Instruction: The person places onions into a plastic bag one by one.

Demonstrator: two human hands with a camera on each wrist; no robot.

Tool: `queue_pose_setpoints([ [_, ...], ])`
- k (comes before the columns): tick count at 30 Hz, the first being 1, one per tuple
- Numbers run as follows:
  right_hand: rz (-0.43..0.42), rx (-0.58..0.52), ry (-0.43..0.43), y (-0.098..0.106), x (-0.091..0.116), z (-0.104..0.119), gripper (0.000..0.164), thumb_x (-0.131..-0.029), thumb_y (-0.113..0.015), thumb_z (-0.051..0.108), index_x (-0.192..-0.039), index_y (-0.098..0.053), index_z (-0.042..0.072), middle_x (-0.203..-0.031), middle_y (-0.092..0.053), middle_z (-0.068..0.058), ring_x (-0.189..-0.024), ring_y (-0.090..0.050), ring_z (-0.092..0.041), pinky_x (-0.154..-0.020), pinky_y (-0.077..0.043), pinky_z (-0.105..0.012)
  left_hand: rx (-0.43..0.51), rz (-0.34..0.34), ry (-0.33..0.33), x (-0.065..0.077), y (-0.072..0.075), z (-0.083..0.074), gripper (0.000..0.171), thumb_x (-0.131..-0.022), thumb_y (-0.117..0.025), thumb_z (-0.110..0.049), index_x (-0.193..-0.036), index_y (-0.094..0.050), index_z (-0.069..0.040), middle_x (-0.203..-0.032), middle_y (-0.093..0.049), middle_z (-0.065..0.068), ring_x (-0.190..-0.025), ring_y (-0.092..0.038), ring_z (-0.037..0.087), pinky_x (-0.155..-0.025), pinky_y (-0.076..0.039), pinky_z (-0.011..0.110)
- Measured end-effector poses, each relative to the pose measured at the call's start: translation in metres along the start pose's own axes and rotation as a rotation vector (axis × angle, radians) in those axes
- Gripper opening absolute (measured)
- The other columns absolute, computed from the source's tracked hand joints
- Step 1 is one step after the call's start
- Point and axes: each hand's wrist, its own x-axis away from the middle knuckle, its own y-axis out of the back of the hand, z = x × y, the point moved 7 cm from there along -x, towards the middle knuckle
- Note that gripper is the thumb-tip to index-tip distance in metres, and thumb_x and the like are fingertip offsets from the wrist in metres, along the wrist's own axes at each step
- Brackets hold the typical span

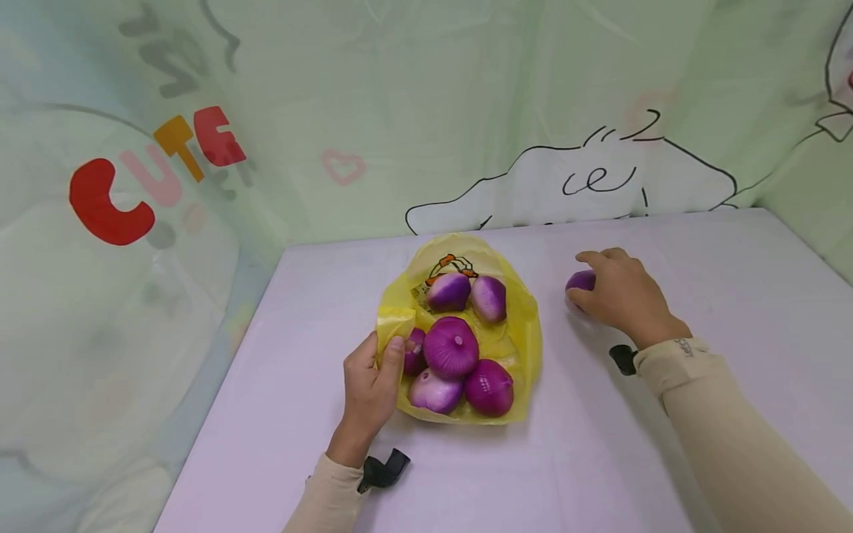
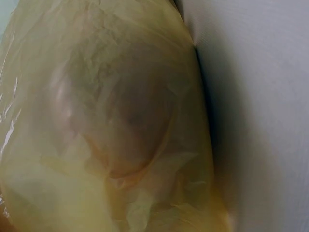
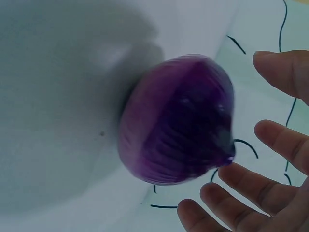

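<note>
My left hand [image 1: 371, 389] grips the left rim of a yellow plastic bag [image 1: 529, 326], thumb over the folded edge. The bag lies open on the table, with several purple onions [image 1: 451, 346] inside. In the left wrist view the yellow plastic [image 2: 53, 188] fills most of the picture, and a round shape shows dimly through it. To the right of the bag, a single purple onion [image 1: 580, 280] sits on the table, partly hidden by my right hand [image 1: 625, 295]. The right wrist view shows that onion [image 3: 178, 121] beside spread fingers [image 3: 285, 72], not enclosed by them.
A pale lilac cloth covers the table [image 1: 300, 296]. Behind it hangs a light green curtain [image 1: 373, 111] with printed letters and line drawings. A black strap piece [image 1: 385, 471] shows at the left wrist, and another black piece [image 1: 623, 360] at the right.
</note>
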Motion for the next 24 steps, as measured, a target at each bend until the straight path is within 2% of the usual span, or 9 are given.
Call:
queue_pose_setpoints([
  [6,0.034,-0.019,-0.015,-0.009,-0.006,-0.010,0.065,-0.093,-0.071,0.024,-0.148,-0.048,-0.002,-0.144,-0.040,-0.040,-0.122,-0.042,-0.062,-0.098,-0.044,-0.074,0.024,0.003,0.005,-0.001,0.000,-0.001,0.011,-0.102,-0.059,0.004,-0.097,-0.068,0.009,-0.085,-0.073,0.018,-0.074,-0.067,0.036,-0.067,-0.056,0.020],
  [15,0.097,-0.029,-0.048,-0.018,-0.014,-0.022,0.065,-0.095,-0.068,0.027,-0.148,-0.046,-0.003,-0.143,-0.040,-0.040,-0.119,-0.044,-0.059,-0.099,-0.045,-0.072,0.010,0.006,0.012,0.000,-0.001,0.000,0.010,-0.101,-0.060,0.003,-0.098,-0.068,0.006,-0.085,-0.073,0.018,-0.071,-0.065,0.036,-0.065,-0.054,0.020],
  [18,0.113,-0.030,-0.050,-0.020,-0.015,-0.023,0.066,-0.094,-0.069,0.028,-0.148,-0.046,-0.004,-0.140,-0.042,-0.040,-0.117,-0.046,-0.057,-0.098,-0.046,-0.071,0.002,0.007,0.012,0.000,0.000,0.000,0.010,-0.101,-0.060,0.003,-0.098,-0.068,0.005,-0.085,-0.073,0.017,-0.071,-0.066,0.033,-0.064,-0.054,0.021],
  [24,0.132,-0.025,-0.060,-0.025,-0.016,-0.023,0.069,-0.092,-0.071,0.028,-0.147,-0.045,-0.005,-0.135,-0.044,-0.040,-0.116,-0.048,-0.056,-0.098,-0.048,-0.070,-0.008,0.007,0.011,0.000,0.000,0.000,0.010,-0.101,-0.060,0.003,-0.098,-0.068,0.004,-0.085,-0.072,0.015,-0.072,-0.062,0.017,-0.062,-0.053,0.022],
])
